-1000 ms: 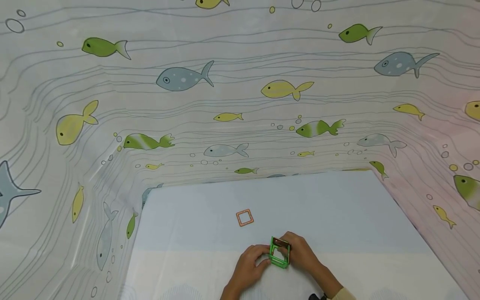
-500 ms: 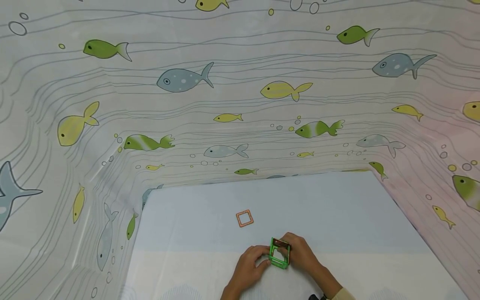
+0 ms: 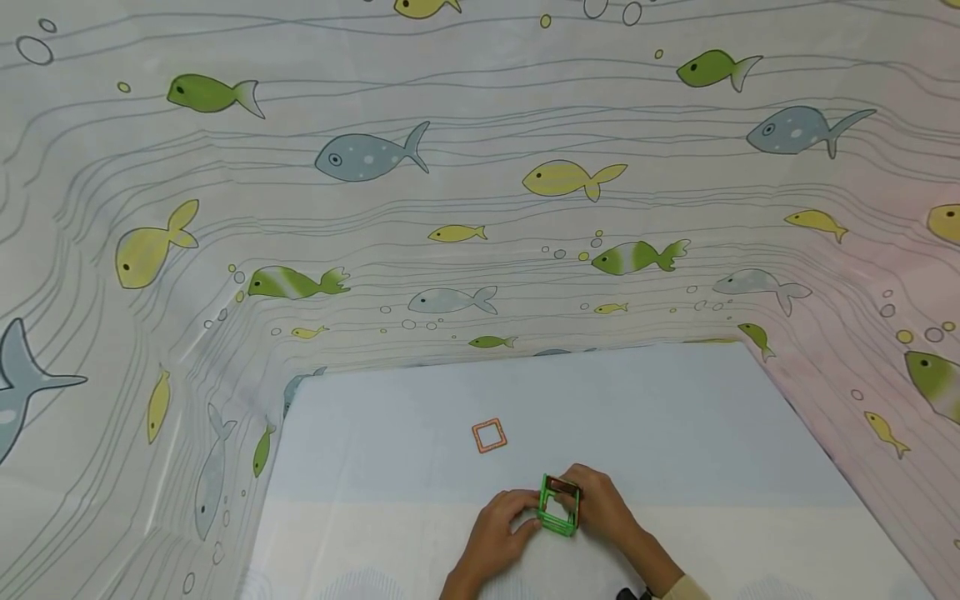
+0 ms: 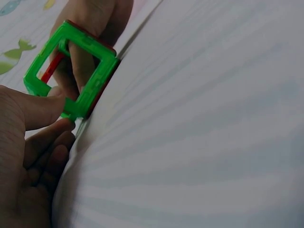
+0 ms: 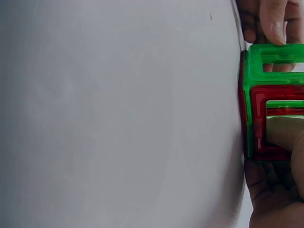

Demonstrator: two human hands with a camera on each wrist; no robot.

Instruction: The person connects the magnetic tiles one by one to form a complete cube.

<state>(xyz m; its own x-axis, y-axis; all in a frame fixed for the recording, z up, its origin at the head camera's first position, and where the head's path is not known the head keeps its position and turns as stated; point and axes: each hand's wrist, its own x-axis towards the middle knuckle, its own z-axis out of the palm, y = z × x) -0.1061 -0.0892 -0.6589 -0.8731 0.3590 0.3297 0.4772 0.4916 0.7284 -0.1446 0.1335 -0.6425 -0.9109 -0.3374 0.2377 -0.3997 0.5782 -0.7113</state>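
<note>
A small open box of green and red square magnetic tiles (image 3: 558, 528) stands on the table in front of the person. From the left, the left hand (image 3: 497, 535) pinches it, thumb and fingers at a corner of the green tile (image 4: 97, 84). On the opposite side the right hand (image 3: 602, 505) grips the box. In the right wrist view, one of its fingers reaches into the opening of a red tile (image 5: 259, 114). Beyond the hands, an orange square tile (image 3: 477, 440) lies flat by itself.
The table (image 3: 637, 417) has a pale blue and white cover. Behind it and at both sides hangs a fish-patterned sheet (image 3: 375, 233). A black object (image 3: 626, 594) shows beside the right sleeve (image 3: 686, 588) at the bottom edge.
</note>
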